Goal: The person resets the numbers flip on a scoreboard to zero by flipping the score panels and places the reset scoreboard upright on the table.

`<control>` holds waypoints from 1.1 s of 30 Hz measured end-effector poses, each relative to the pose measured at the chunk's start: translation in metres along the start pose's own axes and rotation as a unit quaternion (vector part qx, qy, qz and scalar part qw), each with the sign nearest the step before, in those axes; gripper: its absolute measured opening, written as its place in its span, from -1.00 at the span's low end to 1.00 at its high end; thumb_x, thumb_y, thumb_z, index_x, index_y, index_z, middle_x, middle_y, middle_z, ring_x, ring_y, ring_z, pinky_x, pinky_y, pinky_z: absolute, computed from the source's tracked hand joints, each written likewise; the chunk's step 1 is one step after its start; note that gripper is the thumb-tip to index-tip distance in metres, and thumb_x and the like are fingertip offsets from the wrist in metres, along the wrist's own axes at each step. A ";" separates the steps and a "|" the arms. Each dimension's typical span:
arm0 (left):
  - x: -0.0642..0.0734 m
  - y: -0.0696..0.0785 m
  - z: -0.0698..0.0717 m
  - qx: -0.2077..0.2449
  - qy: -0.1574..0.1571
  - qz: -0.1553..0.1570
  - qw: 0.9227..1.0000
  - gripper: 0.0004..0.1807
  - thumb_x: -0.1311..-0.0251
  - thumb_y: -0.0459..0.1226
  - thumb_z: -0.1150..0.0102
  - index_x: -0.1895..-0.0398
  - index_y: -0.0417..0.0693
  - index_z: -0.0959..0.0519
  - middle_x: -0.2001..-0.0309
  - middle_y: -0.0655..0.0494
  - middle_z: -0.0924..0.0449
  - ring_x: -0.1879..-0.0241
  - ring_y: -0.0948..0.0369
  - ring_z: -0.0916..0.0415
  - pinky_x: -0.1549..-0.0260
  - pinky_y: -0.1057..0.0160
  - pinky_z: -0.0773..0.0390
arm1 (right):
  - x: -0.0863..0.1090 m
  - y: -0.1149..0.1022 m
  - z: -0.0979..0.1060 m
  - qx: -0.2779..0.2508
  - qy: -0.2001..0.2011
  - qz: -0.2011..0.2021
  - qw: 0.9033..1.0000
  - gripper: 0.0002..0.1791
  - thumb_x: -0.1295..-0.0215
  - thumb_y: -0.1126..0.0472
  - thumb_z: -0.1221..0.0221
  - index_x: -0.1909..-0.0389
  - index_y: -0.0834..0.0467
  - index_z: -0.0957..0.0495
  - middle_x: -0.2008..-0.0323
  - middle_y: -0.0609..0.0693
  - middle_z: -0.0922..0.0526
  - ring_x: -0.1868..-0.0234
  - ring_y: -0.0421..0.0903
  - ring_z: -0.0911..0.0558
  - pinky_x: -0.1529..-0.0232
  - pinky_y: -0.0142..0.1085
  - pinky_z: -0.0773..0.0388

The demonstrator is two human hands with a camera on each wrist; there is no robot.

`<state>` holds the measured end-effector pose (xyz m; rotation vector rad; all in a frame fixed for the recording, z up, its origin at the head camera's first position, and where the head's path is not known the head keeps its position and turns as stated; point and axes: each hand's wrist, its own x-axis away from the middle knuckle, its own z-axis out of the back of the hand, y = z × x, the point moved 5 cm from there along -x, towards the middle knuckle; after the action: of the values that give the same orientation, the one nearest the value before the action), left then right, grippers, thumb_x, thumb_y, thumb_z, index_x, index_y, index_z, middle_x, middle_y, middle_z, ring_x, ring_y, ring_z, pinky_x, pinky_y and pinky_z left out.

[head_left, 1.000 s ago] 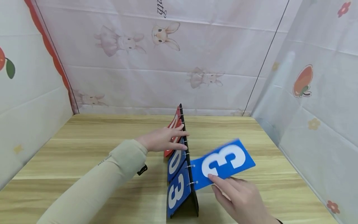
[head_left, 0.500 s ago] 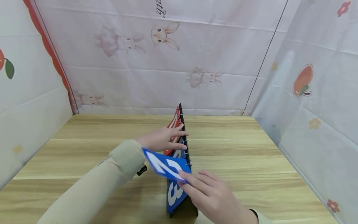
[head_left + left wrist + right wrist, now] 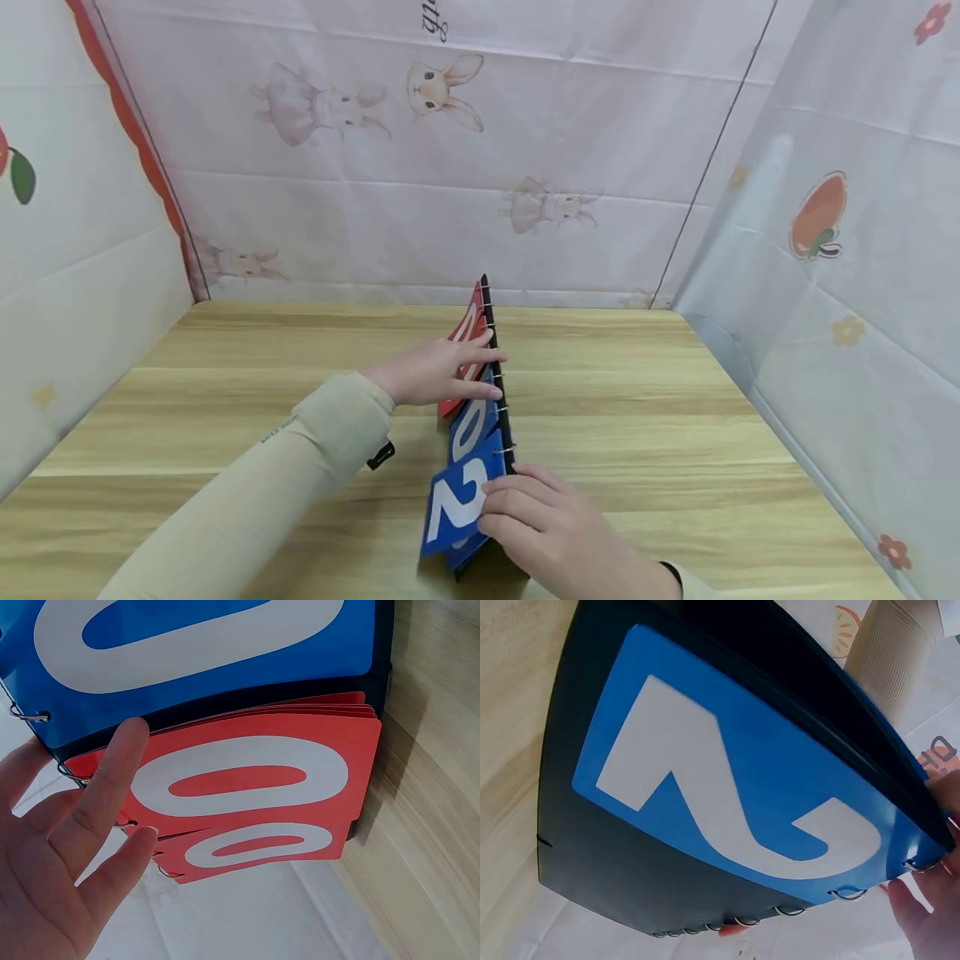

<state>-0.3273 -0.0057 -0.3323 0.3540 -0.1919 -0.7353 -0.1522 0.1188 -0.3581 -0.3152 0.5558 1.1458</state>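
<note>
A tabletop flip scoreboard (image 3: 504,425) stands upright like a tent, its black ridge strung with metal rings. My left hand (image 3: 435,371) rests across the middle of the ridge with spread fingers, over the red 0 cards (image 3: 247,778) and beside a blue 0 card (image 3: 468,433). At the near end, my right hand (image 3: 558,529) holds a blue number card (image 3: 456,507) marked 2 by its near edge. That card tilts out from the stack, covering most of the card beneath. The thumb is hidden in the head view. Another blue 2 card (image 3: 742,787) hangs on the scoreboard's right side.
The scoreboard stands on a wood-grain table (image 3: 660,467). Pale printed sheets (image 3: 585,133) enclose the back and both sides. My left sleeve (image 3: 262,492) crosses the front left of the table.
My right hand has swung the blue 2 card from the scoreboard's right side over the ridge to its left, where it now covers the 3 card. The left hand has stayed in place.
</note>
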 end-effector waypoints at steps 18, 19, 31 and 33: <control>0.002 0.000 -0.014 0.017 -0.018 -0.005 1.000 -0.26 -0.08 0.31 0.02 -0.36 0.44 -0.20 -0.46 0.17 0.16 -0.35 0.02 -0.07 -0.21 -0.08 -0.17 | 0.045 0.054 -0.017 -0.279 -0.089 -0.280 0.914 0.08 -0.06 -0.02 -0.33 -0.47 -0.04 0.17 -0.32 -0.04 -0.25 -0.24 -0.02 -0.37 -0.15 -0.05 -0.34; 0.003 0.000 -0.014 0.020 -0.014 -0.007 1.000 -0.27 -0.08 0.30 0.00 -0.36 0.42 -0.21 -0.46 0.16 0.14 -0.37 0.02 -0.01 -0.21 -0.08 -0.16 | 0.045 0.055 -0.016 -0.268 -0.081 -0.270 0.921 0.09 -0.04 0.00 -0.35 -0.47 -0.03 0.16 -0.30 -0.04 -0.29 -0.23 -0.03 -0.38 -0.15 -0.06 -0.34; 0.000 0.000 -0.002 0.000 0.002 -0.009 1.000 -0.27 -0.08 0.28 -0.02 -0.35 0.40 -0.23 -0.46 0.15 0.12 -0.36 0.04 -0.05 -0.20 -0.05 -0.20 | 0.043 0.064 -0.007 -0.225 -0.086 -0.247 0.939 -0.10 -0.11 -0.13 -0.24 -0.43 -0.03 -0.03 -0.30 -0.01 -0.30 -0.25 -0.01 -0.35 -0.13 -0.01 -0.35; 0.001 0.000 -0.001 -0.002 0.002 -0.005 1.000 -0.26 -0.07 0.30 -0.02 -0.35 0.41 -0.23 -0.45 0.16 0.12 -0.36 0.03 -0.04 -0.19 -0.07 -0.21 | 0.044 0.064 -0.003 -0.207 -0.100 -0.250 0.941 -0.19 -0.17 -0.14 -0.18 -0.40 -0.03 -0.10 -0.32 -0.02 -0.27 -0.26 -0.01 -0.33 -0.12 0.00 -0.35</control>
<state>-0.3267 -0.0058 -0.3327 0.3537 -0.1849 -0.7449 -0.1985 0.1761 -0.3825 -0.6543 0.0360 0.7754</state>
